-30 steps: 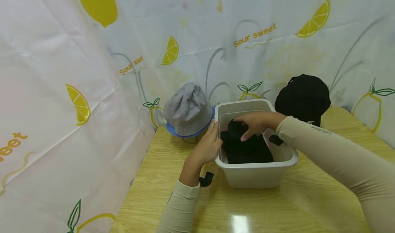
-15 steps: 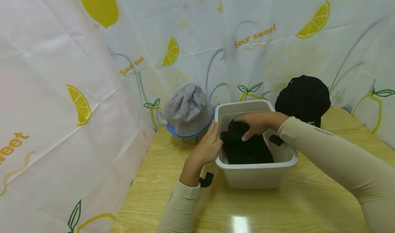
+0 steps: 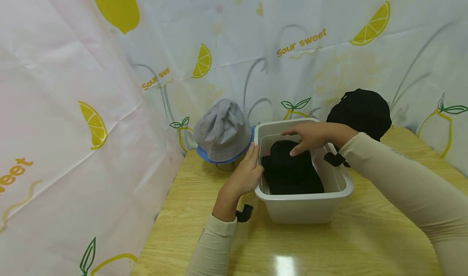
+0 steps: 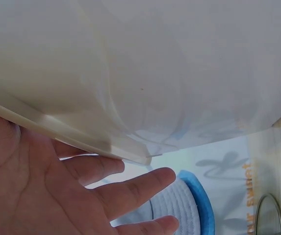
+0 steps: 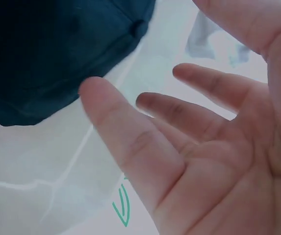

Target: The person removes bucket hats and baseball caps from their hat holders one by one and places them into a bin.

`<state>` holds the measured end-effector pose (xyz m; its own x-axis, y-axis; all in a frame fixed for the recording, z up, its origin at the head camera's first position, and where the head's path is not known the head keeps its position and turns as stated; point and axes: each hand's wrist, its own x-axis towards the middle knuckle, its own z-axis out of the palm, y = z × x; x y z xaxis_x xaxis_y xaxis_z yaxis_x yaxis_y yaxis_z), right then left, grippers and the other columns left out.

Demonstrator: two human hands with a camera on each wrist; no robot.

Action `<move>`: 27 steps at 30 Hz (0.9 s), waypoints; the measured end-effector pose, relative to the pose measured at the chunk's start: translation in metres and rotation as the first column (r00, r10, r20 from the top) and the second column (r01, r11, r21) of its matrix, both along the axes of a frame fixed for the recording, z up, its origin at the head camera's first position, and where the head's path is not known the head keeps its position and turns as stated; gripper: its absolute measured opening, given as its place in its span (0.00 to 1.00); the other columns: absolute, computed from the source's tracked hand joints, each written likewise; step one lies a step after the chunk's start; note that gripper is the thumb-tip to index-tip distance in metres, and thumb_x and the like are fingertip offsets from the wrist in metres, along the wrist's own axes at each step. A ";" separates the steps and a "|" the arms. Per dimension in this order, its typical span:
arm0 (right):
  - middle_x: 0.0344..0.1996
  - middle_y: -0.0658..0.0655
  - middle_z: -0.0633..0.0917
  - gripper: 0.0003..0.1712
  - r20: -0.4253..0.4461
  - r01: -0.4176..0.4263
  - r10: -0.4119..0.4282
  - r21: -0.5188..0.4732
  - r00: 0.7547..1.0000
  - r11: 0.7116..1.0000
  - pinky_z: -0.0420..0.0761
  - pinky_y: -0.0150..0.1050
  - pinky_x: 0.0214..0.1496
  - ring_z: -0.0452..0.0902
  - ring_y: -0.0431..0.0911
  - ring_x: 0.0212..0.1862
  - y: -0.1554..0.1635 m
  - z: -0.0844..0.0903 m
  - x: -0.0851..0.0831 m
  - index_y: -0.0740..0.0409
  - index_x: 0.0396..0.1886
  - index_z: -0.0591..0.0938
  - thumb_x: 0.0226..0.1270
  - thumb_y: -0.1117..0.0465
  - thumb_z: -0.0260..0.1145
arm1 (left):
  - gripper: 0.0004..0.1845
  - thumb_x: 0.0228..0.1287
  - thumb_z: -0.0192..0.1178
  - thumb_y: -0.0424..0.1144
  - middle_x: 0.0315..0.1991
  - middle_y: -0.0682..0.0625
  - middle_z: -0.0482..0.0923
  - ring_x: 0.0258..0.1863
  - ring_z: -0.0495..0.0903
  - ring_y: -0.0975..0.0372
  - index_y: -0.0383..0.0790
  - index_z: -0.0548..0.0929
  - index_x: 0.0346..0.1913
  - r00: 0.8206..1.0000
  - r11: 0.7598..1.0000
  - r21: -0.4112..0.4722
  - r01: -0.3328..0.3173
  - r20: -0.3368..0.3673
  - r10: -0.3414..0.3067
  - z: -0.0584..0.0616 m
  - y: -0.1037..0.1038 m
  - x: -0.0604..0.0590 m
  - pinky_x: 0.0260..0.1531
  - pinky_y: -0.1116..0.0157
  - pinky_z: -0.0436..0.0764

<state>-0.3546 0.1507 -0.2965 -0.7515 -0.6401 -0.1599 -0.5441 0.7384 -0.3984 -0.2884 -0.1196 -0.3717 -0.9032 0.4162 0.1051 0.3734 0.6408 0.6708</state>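
Note:
A grey plastic tub (image 3: pixel 303 207) stands on the wooden table with a black hat (image 3: pixel 292 172) lying inside it. My left hand (image 3: pixel 245 174) rests flat against the tub's left wall, fingers straight; in the left wrist view the left hand (image 4: pixel 71 196) lies under the tub's rim (image 4: pixel 71 134). My right hand (image 3: pixel 310 135) hovers just above the hat with fingers spread and holds nothing. In the right wrist view the open right hand (image 5: pixel 194 147) is apart from the black hat (image 5: pixel 57 54).
A grey bucket hat with a blue brim (image 3: pixel 223 131) sits behind the tub to the left. A second black hat (image 3: pixel 360 113) stands behind it on the right. A lemon-print curtain (image 3: pixel 73 105) closes in the left and back. Bare table (image 3: pixel 329 247) lies in front.
My right hand has let go of the black hat and lifted off it, toward the tub's back rim. The left hand has stayed on the tub's wall.

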 end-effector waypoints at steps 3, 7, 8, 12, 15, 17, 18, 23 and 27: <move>0.77 0.68 0.67 0.46 0.027 0.006 -0.004 -0.072 1.000 0.997 0.77 0.60 0.67 0.75 0.65 0.69 0.006 0.004 -0.001 0.57 0.80 0.65 0.70 0.45 0.71 | 0.41 0.72 0.41 0.44 0.85 0.53 0.27 0.85 0.36 0.54 0.43 0.42 0.85 1.000 1.000 -0.006 -0.002 -0.001 0.002 0.000 0.000 0.000 0.81 0.49 0.47; 0.77 0.68 0.66 0.44 0.046 0.030 -0.022 -0.164 0.999 0.986 0.78 0.59 0.66 0.73 0.65 0.70 0.015 0.007 0.001 0.56 0.80 0.65 0.71 0.47 0.70 | 0.41 0.73 0.41 0.45 0.85 0.54 0.27 0.84 0.36 0.54 0.44 0.42 0.85 1.000 1.000 -0.022 -0.010 -0.001 0.010 -0.001 -0.001 0.001 0.81 0.48 0.48; 0.77 0.68 0.66 0.44 0.046 0.039 -0.031 -0.184 0.998 0.982 0.78 0.59 0.66 0.73 0.65 0.71 0.017 0.008 0.002 0.56 0.80 0.65 0.72 0.47 0.69 | 0.41 0.73 0.41 0.45 0.85 0.55 0.28 0.84 0.37 0.54 0.44 0.42 0.85 1.000 1.000 -0.025 -0.012 -0.002 0.012 -0.001 -0.001 0.001 0.81 0.48 0.48; 0.78 0.65 0.67 0.43 -0.006 0.071 -0.076 -0.264 0.997 0.962 0.78 0.61 0.65 0.71 0.63 0.73 0.027 0.012 0.007 0.55 0.80 0.65 0.72 0.46 0.69 | 0.41 0.72 0.41 0.45 0.85 0.55 0.28 0.84 0.37 0.54 0.46 0.41 0.85 1.000 1.000 -0.022 -0.014 -0.012 0.013 -0.001 -0.001 0.001 0.81 0.47 0.48; 0.77 0.62 0.69 0.43 -0.074 0.081 -0.109 -0.302 0.991 0.950 0.78 0.61 0.65 0.73 0.61 0.72 0.035 0.013 0.012 0.53 0.80 0.66 0.71 0.44 0.69 | 0.41 0.72 0.41 0.45 0.85 0.55 0.28 0.84 0.36 0.55 0.47 0.41 0.85 1.000 1.000 -0.023 -0.012 -0.014 0.012 -0.001 -0.001 0.001 0.81 0.46 0.48; 0.77 0.60 0.70 0.43 -0.118 0.090 -0.135 -0.324 0.984 0.942 0.77 0.61 0.66 0.74 0.60 0.71 0.040 0.014 0.016 0.51 0.79 0.67 0.71 0.43 0.69 | 0.41 0.72 0.41 0.45 0.85 0.55 0.28 0.84 0.36 0.55 0.47 0.41 0.85 1.000 1.000 -0.024 -0.011 -0.016 0.010 -0.001 0.000 0.001 0.81 0.47 0.48; 0.76 0.59 0.71 0.42 -0.138 0.097 -0.151 -0.333 0.979 0.938 0.76 0.62 0.67 0.75 0.59 0.71 0.042 0.014 0.018 0.50 0.79 0.68 0.70 0.43 0.69 | 0.41 0.72 0.41 0.45 0.85 0.55 0.28 0.84 0.35 0.56 0.47 0.41 0.85 1.000 1.000 -0.025 -0.010 -0.016 0.010 -0.001 0.000 0.000 0.81 0.47 0.48; 0.75 0.55 0.73 0.39 -0.216 0.135 -0.232 -0.388 0.948 0.912 0.76 0.62 0.66 0.77 0.58 0.69 0.054 0.018 0.026 0.46 0.77 0.70 0.70 0.44 0.70 | 0.41 0.73 0.41 0.45 0.85 0.56 0.27 0.84 0.35 0.56 0.48 0.41 0.85 1.000 0.999 -0.031 -0.010 -0.014 0.010 -0.002 -0.001 0.000 0.81 0.49 0.47; 0.75 0.56 0.73 0.38 -0.243 0.175 -0.299 -0.428 0.923 0.887 0.78 0.61 0.64 0.78 0.55 0.69 0.065 0.017 0.031 0.43 0.77 0.71 0.70 0.44 0.70 | 0.41 0.73 0.41 0.45 0.85 0.56 0.27 0.85 0.35 0.55 0.47 0.40 0.85 1.000 1.000 -0.022 -0.007 -0.010 0.007 -0.002 0.000 0.000 0.81 0.48 0.47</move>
<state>-0.3238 0.2159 -0.2793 -0.8601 -0.3995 0.3171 -0.5100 0.6771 -0.5304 -0.2881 -0.1197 -0.3735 -0.9050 0.4123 0.1045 0.3752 0.6582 0.6527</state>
